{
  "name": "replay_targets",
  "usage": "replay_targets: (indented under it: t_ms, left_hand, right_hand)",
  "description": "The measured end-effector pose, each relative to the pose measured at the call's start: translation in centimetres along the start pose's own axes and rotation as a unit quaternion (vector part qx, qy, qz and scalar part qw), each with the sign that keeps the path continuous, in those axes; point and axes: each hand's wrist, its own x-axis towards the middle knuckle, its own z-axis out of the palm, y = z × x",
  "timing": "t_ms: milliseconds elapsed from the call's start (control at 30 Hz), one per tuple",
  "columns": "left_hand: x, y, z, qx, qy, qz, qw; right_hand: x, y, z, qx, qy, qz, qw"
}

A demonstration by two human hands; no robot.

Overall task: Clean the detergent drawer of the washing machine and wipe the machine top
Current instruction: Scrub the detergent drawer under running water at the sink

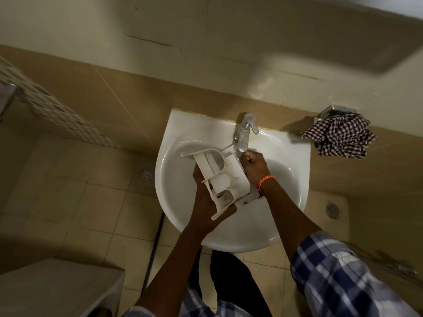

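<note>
At frame centre, the left hand (207, 202) grasped the detergent drawer (219, 177) over the sink (286, 179); the right hand (254, 164), fingers curled, grasped its far edge below the tap (245, 131).

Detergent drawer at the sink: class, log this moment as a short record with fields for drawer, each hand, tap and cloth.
drawer: white drawer, held tilted over the sink
left hand: left hand grips the drawer from below
right hand: right hand curled at the drawer's far edge, under the tap
water: flow cannot be told
cloth: checked cloth right of the sink, untouched
</note>
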Motion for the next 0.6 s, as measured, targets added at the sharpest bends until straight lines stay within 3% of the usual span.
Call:
replay_targets:
  t_ms: [100,200,333,600]
  left_hand:
    - [0.0,1.2,-0.6,-0.014,0.006,-0.030,0.999]
    - [-0.6,1.4,-0.7,-0.084,0.046,-0.104,0.990]
    - [-0.8,0.6,-1.5,-0.198,0.119,-0.166,0.959]
    - [-1.0,-0.5,-0.5,-0.393,0.132,-0.191,0.890]
  right_hand:
    - [0.1,0.2,-0.3,0.020,0.003,0.023,1.000]
    - [0.0,-0.9,0.0,0.071,0.056,0.031,0.995]
    - [-0.7,-1.3,0.2,0.075,0.085,0.000,0.994]
    - [-4.3,-0.7,1.1,0.028,0.229,-0.014,0.973]
